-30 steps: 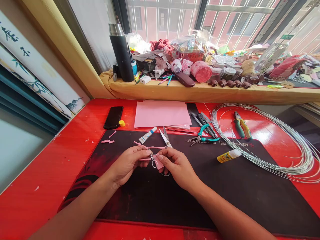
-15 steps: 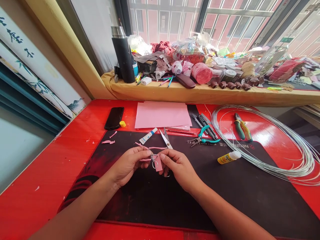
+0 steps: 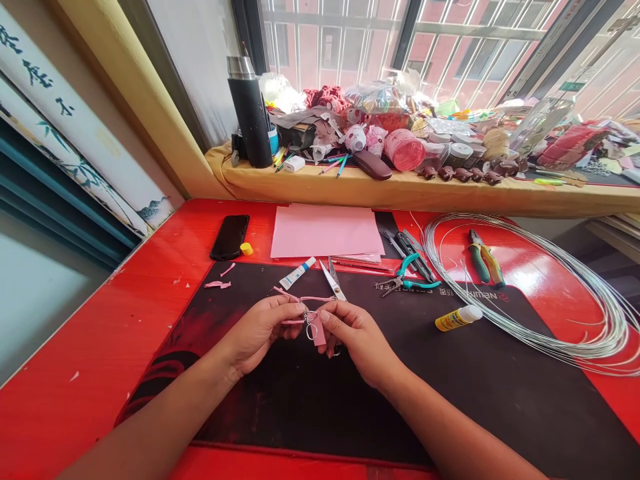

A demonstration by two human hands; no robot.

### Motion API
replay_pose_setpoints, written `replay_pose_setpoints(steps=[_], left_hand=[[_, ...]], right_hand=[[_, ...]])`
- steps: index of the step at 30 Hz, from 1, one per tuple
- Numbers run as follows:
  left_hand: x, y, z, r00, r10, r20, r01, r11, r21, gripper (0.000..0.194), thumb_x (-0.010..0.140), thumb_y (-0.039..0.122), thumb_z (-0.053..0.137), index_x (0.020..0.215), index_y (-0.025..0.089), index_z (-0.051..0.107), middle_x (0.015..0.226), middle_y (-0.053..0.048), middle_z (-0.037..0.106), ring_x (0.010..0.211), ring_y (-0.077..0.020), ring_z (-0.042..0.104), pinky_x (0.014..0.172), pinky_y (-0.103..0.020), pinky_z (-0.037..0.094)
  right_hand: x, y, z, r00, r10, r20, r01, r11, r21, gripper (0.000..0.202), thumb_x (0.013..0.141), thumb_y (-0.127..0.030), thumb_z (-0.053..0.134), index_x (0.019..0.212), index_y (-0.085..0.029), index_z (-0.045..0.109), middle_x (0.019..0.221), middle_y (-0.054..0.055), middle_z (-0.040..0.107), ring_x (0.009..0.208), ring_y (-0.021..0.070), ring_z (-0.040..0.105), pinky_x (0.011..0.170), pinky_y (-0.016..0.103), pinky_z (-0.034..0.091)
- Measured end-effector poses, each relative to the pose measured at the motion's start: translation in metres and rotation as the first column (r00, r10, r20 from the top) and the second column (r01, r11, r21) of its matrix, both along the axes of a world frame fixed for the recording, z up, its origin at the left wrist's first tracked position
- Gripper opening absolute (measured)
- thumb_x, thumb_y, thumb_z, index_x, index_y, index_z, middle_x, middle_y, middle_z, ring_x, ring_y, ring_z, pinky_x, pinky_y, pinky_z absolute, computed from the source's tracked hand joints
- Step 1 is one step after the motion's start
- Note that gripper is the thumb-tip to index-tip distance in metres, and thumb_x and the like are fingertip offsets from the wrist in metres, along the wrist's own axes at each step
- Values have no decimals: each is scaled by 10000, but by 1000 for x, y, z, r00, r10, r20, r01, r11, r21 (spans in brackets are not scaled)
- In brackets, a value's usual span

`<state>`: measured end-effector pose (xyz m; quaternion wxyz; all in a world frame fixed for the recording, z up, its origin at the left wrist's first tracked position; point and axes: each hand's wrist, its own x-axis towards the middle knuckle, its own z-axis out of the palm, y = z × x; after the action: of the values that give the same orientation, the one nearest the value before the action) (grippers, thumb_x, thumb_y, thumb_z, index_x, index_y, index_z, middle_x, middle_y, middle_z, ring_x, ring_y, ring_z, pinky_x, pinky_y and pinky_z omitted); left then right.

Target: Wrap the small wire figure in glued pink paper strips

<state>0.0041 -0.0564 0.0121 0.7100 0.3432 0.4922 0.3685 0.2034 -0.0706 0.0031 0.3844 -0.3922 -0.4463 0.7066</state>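
Between thumb and fingers, my left hand (image 3: 265, 330) pinches a bent wire piece wrapped in pink paper (image 3: 287, 294). Silvery bare wire loops (image 3: 311, 329) stick out from it towards the right. My right hand (image 3: 356, 335) is closed on a small pink paper strip (image 3: 319, 333), which lies against the loops. Both hands meet above the black mat (image 3: 300, 407). Just beyond the fingertips are scissors (image 3: 338, 291), blades pointing away, their handles hidden behind my right hand. A white and blue glue tube (image 3: 297, 273) rests left of the blades.
Pink paper sheets (image 3: 325, 230) lie behind the mat, with a phone (image 3: 229, 237) and yellow cap (image 3: 247, 249) to their left. Rightward are teal pliers (image 3: 403, 275), a glue stick (image 3: 459, 318), coiled wire (image 3: 595, 337) and green-yellow pliers (image 3: 485, 259). Pink scraps (image 3: 217, 285) lie left.
The view has shifted very slightly. My hands keep nearly the same pose, with the pink strip and wire loops turned a little between the fingers.
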Motion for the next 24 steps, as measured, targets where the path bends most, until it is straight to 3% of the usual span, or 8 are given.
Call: replay_pose_setpoints(steps=[19, 24], left_hand=[[-2, -1, -5, 999, -33, 8, 33, 999, 6, 301, 773, 417, 874, 832, 151, 746, 806, -40, 703, 677, -128, 552, 660, -267, 449], [-1, -1, -3, 999, 11, 37, -10, 1000, -13, 317, 735, 409, 910, 790, 158, 724, 759, -14, 663, 659, -120, 561, 630, -249, 464]], right_hand=[[-2, -1, 0, 999, 12, -40, -13, 999, -32, 421, 894, -589, 782, 852, -188, 659, 703, 2, 678, 600, 130, 617, 564, 246, 458], [-1, -1, -1, 998, -2, -65, -2, 999, -54, 402, 898, -576, 781, 894, -184, 687, 724, 0, 682, 597, 128, 633, 558, 242, 459]])
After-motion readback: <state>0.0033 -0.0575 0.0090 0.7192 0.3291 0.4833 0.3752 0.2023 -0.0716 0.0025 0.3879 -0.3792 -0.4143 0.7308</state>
